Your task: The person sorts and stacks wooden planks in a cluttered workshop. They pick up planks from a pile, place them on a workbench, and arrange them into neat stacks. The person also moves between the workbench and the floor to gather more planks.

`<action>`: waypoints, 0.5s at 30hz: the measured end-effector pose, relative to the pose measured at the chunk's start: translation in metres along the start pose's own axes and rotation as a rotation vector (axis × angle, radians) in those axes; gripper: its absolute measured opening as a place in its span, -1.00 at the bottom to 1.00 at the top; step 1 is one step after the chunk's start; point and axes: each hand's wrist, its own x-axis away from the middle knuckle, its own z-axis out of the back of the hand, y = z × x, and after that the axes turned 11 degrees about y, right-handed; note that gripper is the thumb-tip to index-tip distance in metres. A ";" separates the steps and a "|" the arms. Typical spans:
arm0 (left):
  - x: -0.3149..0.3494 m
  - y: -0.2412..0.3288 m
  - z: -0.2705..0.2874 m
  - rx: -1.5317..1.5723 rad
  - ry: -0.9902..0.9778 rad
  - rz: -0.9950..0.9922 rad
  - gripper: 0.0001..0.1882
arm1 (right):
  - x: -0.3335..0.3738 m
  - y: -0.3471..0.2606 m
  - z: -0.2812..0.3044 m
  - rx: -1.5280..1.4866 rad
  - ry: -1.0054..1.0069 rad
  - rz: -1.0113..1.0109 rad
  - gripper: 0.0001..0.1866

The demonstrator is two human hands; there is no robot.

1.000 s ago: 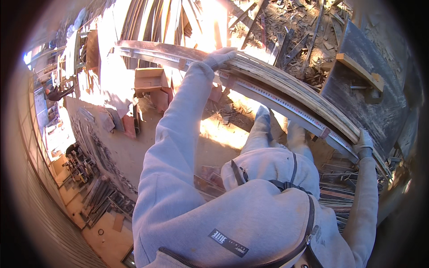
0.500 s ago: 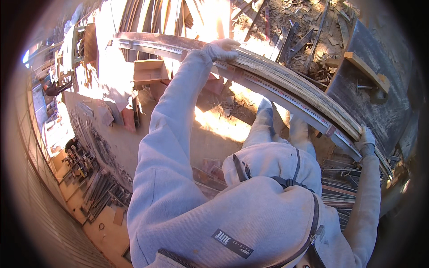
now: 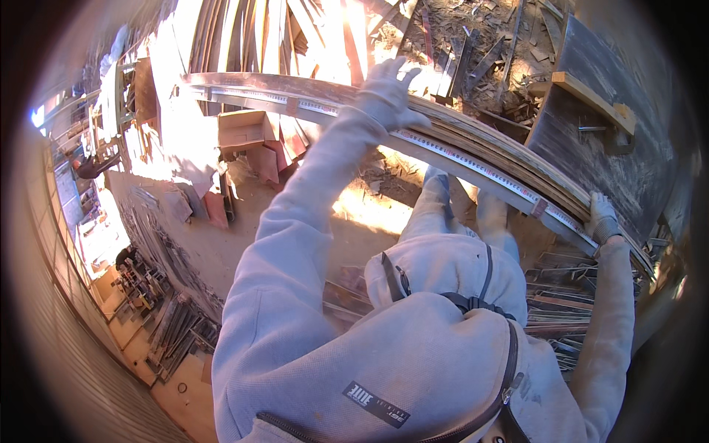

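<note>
A stack of long, thin wooden strips (image 3: 509, 153) spans in front of me, its straight edges bent by the lens. Along its near side runs a metal rail (image 3: 473, 172) with a printed measuring scale (image 3: 509, 181). My left hand (image 3: 388, 96), gloved, is over the middle of the stack with its fingers spread; whether it touches the wood I cannot tell. Toward the right end, my gloved right hand (image 3: 604, 215) grips the strips, its fingers at their far side and partly hidden.
On the right stands a dark panel (image 3: 620, 81) with a wooden bar (image 3: 594, 100) fixed to it. Past the rail are a cardboard box (image 3: 240, 130), upright strips (image 3: 251, 33) and scattered scrap wood (image 3: 480, 63). More strips (image 3: 557, 310) lie beside my legs at lower right.
My left hand has slid rightward along the stack and its fingers have spread. My right hand stays near the right end. The whole view has shifted slightly.
</note>
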 end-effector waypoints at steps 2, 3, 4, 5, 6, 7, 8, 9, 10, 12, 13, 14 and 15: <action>0.008 0.118 -0.026 -0.010 -0.083 -0.316 0.42 | -0.002 0.000 -0.006 -0.037 -0.006 0.058 0.02; 0.019 0.173 -0.040 0.078 -0.059 -0.484 0.40 | -0.003 0.001 -0.008 0.031 -0.007 0.019 0.02; 0.022 0.230 -0.057 0.102 -0.106 -0.597 0.38 | -0.001 0.004 -0.008 0.035 0.021 0.051 0.03; 0.028 0.281 -0.073 0.019 -0.139 -0.660 0.36 | -0.001 0.003 -0.007 -0.043 0.052 0.111 0.04; 0.033 0.325 -0.087 -0.055 -0.160 -0.735 0.35 | 0.002 0.008 -0.003 -0.096 0.058 0.110 0.06; 0.036 0.352 -0.101 -0.037 -0.097 -0.705 0.33 | 0.002 0.005 0.000 -0.073 0.025 0.073 -0.08; 0.033 0.382 -0.111 0.055 0.003 -0.722 0.31 | 0.001 0.010 0.008 -0.221 0.021 0.120 -0.27; 0.025 0.399 -0.122 0.093 0.021 -0.689 0.27 | 0.002 0.009 0.010 -0.256 0.156 0.144 -0.37; 0.015 0.408 -0.129 0.139 -0.012 -0.631 0.16 | -0.001 0.013 0.018 -0.240 0.133 0.191 -0.34; -0.007 0.418 -0.136 0.124 0.216 -0.617 0.15 | 0.003 0.023 0.023 -0.294 0.222 0.203 -0.32; -0.015 0.421 -0.134 0.069 0.186 -0.621 0.16 | 0.008 0.033 0.020 -0.375 0.236 0.185 -0.20; -0.022 0.421 -0.132 0.246 0.448 -0.686 0.20 | 0.015 0.042 0.015 -0.497 0.285 0.180 -0.09; -0.027 0.424 -0.128 0.245 0.487 -0.732 0.24 | 0.025 0.054 0.004 -0.620 0.363 0.208 -0.12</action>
